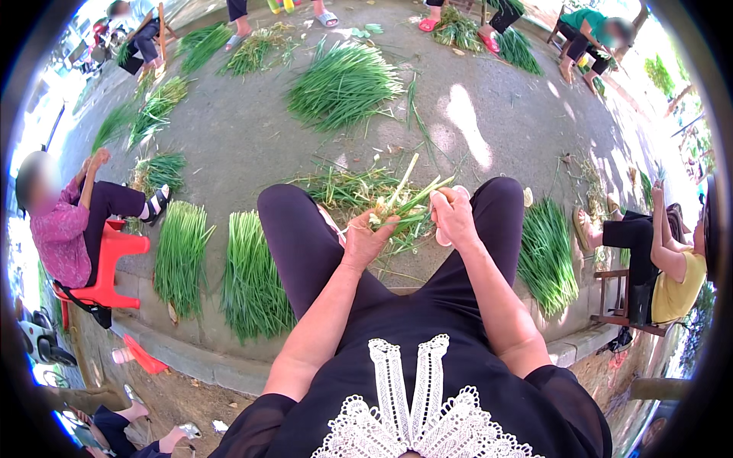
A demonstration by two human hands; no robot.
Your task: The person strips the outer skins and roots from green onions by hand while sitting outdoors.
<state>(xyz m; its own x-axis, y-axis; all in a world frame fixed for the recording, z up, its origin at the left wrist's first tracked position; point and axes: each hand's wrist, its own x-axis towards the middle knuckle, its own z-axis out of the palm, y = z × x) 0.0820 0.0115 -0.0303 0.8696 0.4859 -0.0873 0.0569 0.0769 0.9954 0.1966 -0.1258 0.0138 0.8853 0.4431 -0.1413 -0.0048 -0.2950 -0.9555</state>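
Observation:
Between my knees, my left hand is closed around a small bunch of chives, their pale stalk ends pointing up and away from me. My right hand pinches at the right end of the same bunch, its fingers pressed together on the stalks. On the ground just beyond both hands lies a loose heap of chive trimmings, green and straw-coloured. Part of that heap is hidden behind my hands.
Neat piles of chives lie left of my legs, further left, and at my right. A big pile sits ahead. A person on a red stool is at left; another person sits at right. More people sit at the far side.

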